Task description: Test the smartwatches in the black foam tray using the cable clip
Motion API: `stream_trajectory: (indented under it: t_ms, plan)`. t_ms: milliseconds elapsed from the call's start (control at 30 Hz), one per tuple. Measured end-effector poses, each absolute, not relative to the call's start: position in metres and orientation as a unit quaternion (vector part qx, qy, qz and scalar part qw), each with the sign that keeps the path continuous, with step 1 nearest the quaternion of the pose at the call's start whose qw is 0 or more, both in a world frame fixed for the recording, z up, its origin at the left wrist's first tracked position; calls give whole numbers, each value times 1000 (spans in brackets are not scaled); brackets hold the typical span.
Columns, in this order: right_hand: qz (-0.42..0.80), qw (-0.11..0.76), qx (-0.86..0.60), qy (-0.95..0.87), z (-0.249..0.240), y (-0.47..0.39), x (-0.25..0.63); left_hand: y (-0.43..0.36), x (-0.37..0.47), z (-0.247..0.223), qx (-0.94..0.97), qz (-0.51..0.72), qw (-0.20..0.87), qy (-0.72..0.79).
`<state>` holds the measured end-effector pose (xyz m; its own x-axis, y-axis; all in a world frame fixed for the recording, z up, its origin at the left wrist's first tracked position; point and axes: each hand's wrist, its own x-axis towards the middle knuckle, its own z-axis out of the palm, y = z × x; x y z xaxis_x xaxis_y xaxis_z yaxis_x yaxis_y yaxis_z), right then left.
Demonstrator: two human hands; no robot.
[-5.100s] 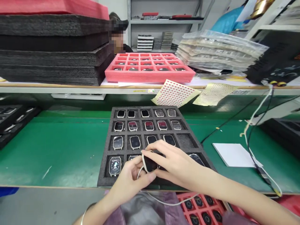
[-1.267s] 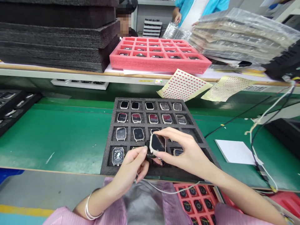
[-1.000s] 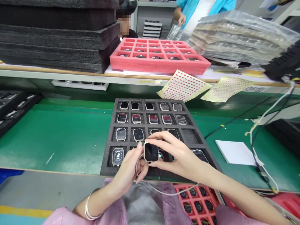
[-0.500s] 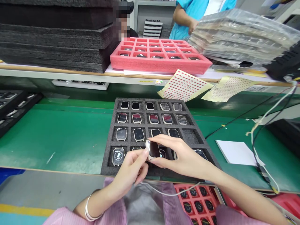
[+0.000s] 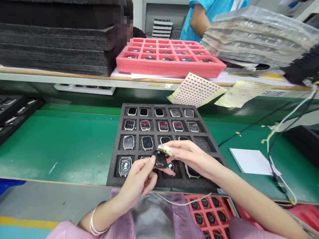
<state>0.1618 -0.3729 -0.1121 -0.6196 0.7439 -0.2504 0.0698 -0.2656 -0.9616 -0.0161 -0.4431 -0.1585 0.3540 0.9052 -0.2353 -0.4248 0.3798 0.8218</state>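
Note:
Over the front of a dark grey foam tray (image 5: 112,172), my two hands meet around a smartwatch that is in two parts. Between thumb and fingers my left hand (image 5: 139,174) pinches a black watch back cover (image 5: 159,161) with small metal contacts. My right hand (image 5: 190,156) grips the watch's front part (image 5: 165,150), tilted just above the cover, its yellowish inner side partly showing. Square watches lie in rows in the tray pockets, among them one with a lit dial (image 5: 125,165). My fingers hide some of the pockets behind them.
A red foam tray (image 5: 171,68) stands on the shelf beside black foam stacks (image 5: 54,56) and plastic-wrapped trays (image 5: 256,36). Sticker sheets (image 5: 198,91) hang off its edge. Right are a white pad (image 5: 250,161) and cables (image 5: 270,146). Below, another red tray (image 5: 209,217) holds round parts.
The watch that looked whole between my hands is now apart: the front part has lifted and tipped over in my right hand, exposing the black cover in my left.

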Motion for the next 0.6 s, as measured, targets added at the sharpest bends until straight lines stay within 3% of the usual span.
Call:
stream_trajectory:
  t_ms: [600]
  plan:
    - [781, 309, -303, -451, -118, -370, 165, -444, -15, -162, 336, 449, 753, 345]
